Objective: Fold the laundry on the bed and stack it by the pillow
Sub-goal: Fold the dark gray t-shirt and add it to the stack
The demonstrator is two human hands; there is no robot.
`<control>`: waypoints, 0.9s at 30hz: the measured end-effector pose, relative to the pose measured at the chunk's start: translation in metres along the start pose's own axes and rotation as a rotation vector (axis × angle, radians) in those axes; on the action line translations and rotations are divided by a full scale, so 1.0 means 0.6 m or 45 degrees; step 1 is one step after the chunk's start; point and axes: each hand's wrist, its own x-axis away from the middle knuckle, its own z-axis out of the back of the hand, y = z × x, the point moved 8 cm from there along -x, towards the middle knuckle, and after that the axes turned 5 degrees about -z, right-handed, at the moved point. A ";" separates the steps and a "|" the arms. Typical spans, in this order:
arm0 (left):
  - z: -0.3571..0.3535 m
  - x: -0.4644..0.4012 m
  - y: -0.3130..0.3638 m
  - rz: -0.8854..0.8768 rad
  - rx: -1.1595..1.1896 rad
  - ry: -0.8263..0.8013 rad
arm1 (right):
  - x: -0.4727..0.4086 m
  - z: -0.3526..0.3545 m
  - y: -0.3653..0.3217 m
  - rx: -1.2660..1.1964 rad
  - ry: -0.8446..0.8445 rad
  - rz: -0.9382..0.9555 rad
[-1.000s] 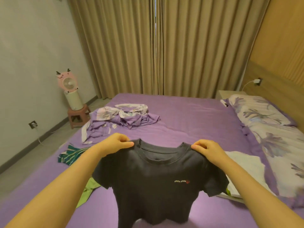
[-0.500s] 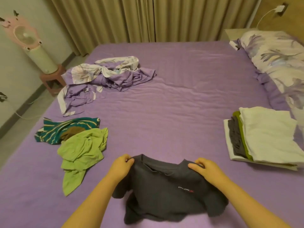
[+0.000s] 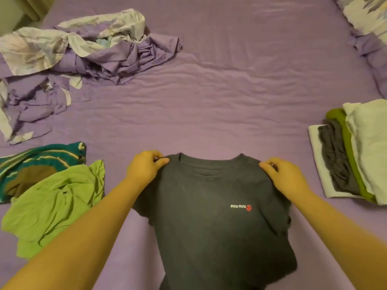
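Laying-out step: left hand (image 3: 144, 167) and right hand (image 3: 285, 177) each pinch a shoulder of the dark T-shirt (image 3: 217, 216) at lower centre; next, fold its sides inward.

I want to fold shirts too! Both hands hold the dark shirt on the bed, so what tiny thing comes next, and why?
Probably fold one side inward. The dark shirt lies spread front-up on the bed, the left hand and right hand pinching its shoulders.

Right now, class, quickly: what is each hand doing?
Left hand: closed, pinching the T-shirt at one shoulder.
Right hand: closed, pinching the other shoulder.
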 end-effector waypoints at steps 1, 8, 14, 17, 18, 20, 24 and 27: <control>0.000 -0.021 0.001 -0.011 -0.004 0.009 | -0.019 0.000 -0.007 -0.002 0.015 0.015; -0.027 -0.124 -0.008 0.007 -0.097 0.071 | -0.128 -0.015 -0.034 -0.060 0.117 0.066; -0.089 -0.102 0.028 -0.182 -0.468 0.184 | -0.112 -0.070 0.038 -0.052 0.016 -0.097; -0.150 -0.056 0.132 -0.578 -0.441 0.278 | -0.087 -0.071 0.083 -0.060 0.118 -0.161; -0.182 -0.041 0.167 -0.692 -0.435 0.228 | -0.084 -0.070 0.098 -0.054 0.144 -0.182; -0.259 -0.015 0.224 -0.819 -0.432 0.007 | -0.084 -0.065 0.115 -0.099 0.169 -0.189; -0.377 0.007 0.278 -0.823 -0.507 -0.276 | -0.108 -0.027 0.118 -0.255 0.277 -0.096; -0.409 0.003 0.299 -0.798 -0.562 -0.280 | -0.147 0.004 0.102 -0.188 0.323 0.011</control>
